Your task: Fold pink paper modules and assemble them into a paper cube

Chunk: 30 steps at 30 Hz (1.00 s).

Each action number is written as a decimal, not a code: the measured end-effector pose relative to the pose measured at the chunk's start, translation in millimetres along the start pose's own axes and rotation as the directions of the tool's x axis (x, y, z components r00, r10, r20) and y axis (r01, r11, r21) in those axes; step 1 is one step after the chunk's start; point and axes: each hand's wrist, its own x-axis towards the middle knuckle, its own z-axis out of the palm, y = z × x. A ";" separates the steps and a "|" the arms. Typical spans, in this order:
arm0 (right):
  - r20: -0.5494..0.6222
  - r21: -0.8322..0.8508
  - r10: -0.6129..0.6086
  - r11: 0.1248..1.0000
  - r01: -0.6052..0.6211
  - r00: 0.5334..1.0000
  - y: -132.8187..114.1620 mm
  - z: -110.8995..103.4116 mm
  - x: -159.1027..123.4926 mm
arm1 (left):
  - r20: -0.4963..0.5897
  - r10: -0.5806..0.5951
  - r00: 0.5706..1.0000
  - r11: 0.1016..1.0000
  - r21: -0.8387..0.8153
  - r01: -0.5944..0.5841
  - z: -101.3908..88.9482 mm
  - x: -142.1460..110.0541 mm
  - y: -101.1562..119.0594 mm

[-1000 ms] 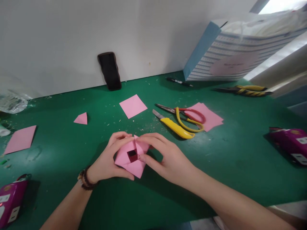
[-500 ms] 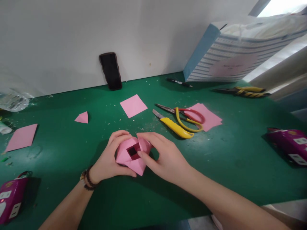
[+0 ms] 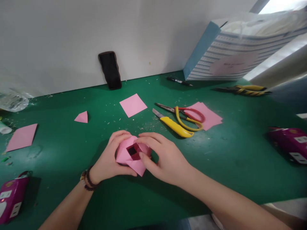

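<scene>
Between my two hands is a pink folded-paper piece (image 3: 124, 152) with a square opening in its top that shows a dark inside. My left hand (image 3: 111, 158) is wrapped round its left side, thumb along the near edge and fingers behind. A braided bracelet circles that wrist. At the right side of the opening, my right hand (image 3: 163, 156) grips the paper, thumb at the inner edge and fingers over the top flap. The paper's underside and part of its right side are hidden. A pink square sheet (image 3: 133, 105) lies just beyond.
Right of centre lie a yellow utility knife (image 3: 176, 126) with its blade out, scissors (image 3: 189, 118) and stacked pink sheets (image 3: 211, 116). Farther back are a pen (image 3: 178, 81), pliers (image 3: 242, 90) and a striped bag (image 3: 227, 57). A phone (image 3: 110, 70) leans on the wall. Purple power boxes (image 3: 14, 198) flank the table.
My right fingers have shifted over the flap at the opening's upper right, which stood raised and now lies lower. The left hand keeps its hold.
</scene>
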 end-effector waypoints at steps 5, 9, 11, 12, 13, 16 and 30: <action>0.013 0.042 -0.034 0.999 0.033 0.999 0.8 -3.0 -0.4 | 0.001 0.014 1.000 1.000 -0.001 -0.014 -0.1 -0.1 -0.2; 0.002 0.030 -0.001 1.000 0.001 1.000 2.5 -5.3 -0.9 | -0.002 0.008 1.000 1.000 -0.003 -0.008 0.6 -1.4 -1.1; -0.005 0.022 -0.011 1.000 0.011 1.000 3.5 -4.0 -1.0 | 0.000 0.000 1.000 1.000 0.001 0.000 1.2 -1.9 -1.6; -0.011 0.026 -0.024 0.999 0.024 1.000 3.9 -2.7 -1.0 | 0.004 -0.007 1.000 1.000 0.003 0.007 1.6 -2.0 -1.7; -0.021 0.031 -0.033 0.999 0.034 0.999 4.3 -1.2 -1.0 | 0.008 -0.014 1.000 1.000 0.003 0.014 1.9 -1.9 -1.7; -0.052 0.040 -0.021 0.999 0.023 0.998 5.4 3.3 -0.8 | 0.032 -0.023 0.999 1.000 0.001 0.023 2.6 -1.1 -1.2; 0.067 -0.254 -0.422 0.869 0.425 0.904 -2.1 -12.2 -6.2 | 0.105 -0.068 0.992 0.997 -0.036 0.072 -2.2 -2.3 -1.9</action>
